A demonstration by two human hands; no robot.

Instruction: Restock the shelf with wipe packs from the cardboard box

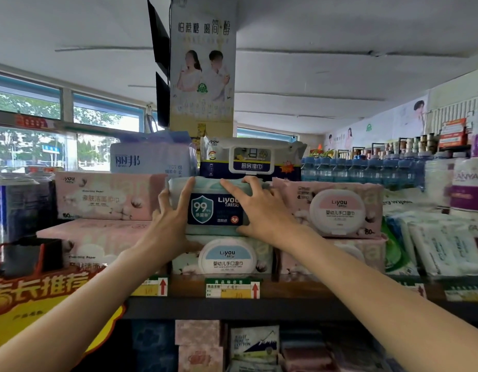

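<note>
Both hands — left hand (170,210), right hand (255,208) — are clasping a teal wipe pack (217,208), fingers spread around its ends, seating it atop a blue-lidded pack (227,257) on the shelf (232,307). The cardboard box is out of view — remaining stock unknowable.

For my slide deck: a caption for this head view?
Both hands set a teal Liyou wipe pack on the shelf stack.

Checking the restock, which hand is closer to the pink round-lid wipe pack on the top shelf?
Right. The right hand grips the green Liyou wipe pack at the end beside the pink round-lid wipe pack; the left hand holds the far end.
</note>
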